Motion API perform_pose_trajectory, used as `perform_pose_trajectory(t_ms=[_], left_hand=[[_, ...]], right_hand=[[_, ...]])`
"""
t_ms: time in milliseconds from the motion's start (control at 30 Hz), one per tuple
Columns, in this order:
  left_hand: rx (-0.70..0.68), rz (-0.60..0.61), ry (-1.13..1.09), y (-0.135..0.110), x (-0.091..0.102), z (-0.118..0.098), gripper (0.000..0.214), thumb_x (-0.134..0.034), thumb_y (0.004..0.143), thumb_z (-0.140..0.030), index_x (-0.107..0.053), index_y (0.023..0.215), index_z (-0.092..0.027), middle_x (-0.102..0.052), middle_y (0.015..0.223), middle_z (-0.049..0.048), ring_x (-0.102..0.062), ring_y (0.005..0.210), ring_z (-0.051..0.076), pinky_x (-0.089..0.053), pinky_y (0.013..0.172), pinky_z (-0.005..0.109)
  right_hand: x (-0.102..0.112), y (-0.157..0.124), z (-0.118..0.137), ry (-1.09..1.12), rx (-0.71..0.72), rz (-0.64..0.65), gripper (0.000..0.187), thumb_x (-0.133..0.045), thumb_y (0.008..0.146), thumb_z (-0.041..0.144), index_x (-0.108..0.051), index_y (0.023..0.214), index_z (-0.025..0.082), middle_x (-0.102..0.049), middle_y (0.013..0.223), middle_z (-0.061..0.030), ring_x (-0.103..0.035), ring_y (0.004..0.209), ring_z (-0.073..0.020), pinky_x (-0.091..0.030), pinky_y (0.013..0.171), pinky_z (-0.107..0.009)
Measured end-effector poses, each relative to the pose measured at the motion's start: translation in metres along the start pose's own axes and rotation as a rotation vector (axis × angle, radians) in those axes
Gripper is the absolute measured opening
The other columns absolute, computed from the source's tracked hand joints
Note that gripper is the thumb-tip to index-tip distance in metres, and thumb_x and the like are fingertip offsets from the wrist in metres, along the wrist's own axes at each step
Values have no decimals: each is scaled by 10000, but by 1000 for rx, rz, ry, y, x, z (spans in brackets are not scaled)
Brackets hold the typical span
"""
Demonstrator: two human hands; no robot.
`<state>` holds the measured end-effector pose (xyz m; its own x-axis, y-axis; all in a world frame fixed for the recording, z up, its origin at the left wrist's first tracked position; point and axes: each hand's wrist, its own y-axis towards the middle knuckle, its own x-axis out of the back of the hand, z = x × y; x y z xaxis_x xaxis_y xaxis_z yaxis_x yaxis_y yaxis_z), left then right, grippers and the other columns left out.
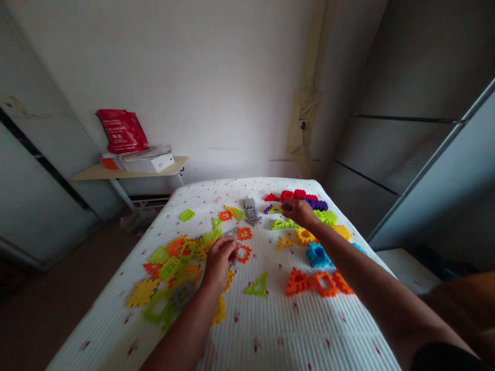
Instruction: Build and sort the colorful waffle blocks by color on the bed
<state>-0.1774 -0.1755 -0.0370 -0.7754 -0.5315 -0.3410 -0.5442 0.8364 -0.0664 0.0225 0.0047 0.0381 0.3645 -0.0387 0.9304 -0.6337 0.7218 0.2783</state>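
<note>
Many interlocking plastic building pieces lie spread over a white ribbed mattress cover (266,330). My left hand (220,260) is closed over a grey plastic piece (229,233), which sticks out past the fingers, among lime and orange pieces (180,263). My right hand (298,213) pinches a small purple-and-yellow triangle piece (273,209) at the far side. Close to it are red and purple pieces (296,198), a lime piece (284,224) and a blue block (317,256). A stack of grey pieces (251,212) stands between my hands. An orange chain of pieces (317,283) lies below my right forearm.
The mattress edges drop to a brown floor on the left and to a pale ledge on the right. Behind it, a small shelf (129,172) holds a red bag (121,131) and a white box (149,163). Grey cabinet panels (417,154) stand at the right.
</note>
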Motion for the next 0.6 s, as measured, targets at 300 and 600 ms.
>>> perform_pose_trajectory(t_ms=[300, 600], left_hand=[[8, 18, 52, 1, 3, 6, 286, -717, 588, -352, -595, 764, -162, -580, 574, -30, -494, 487, 82, -368, 492, 204], [9, 23, 91, 1, 3, 5, 307, -714, 576, -379, -598, 758, -161, -567, 530, -26, -484, 474, 88, -360, 493, 204]], right_hand=[[-26, 2, -12, -101, -82, 96, 190, -552, 737, 141, -681, 876, 159, -698, 820, -50, -616, 727, -163, -388, 629, -226], [-35, 1, -17, -177, -84, 201, 248, -545, 743, 111, -688, 938, 166, -709, 909, -74, -638, 834, -179, -430, 712, -228]])
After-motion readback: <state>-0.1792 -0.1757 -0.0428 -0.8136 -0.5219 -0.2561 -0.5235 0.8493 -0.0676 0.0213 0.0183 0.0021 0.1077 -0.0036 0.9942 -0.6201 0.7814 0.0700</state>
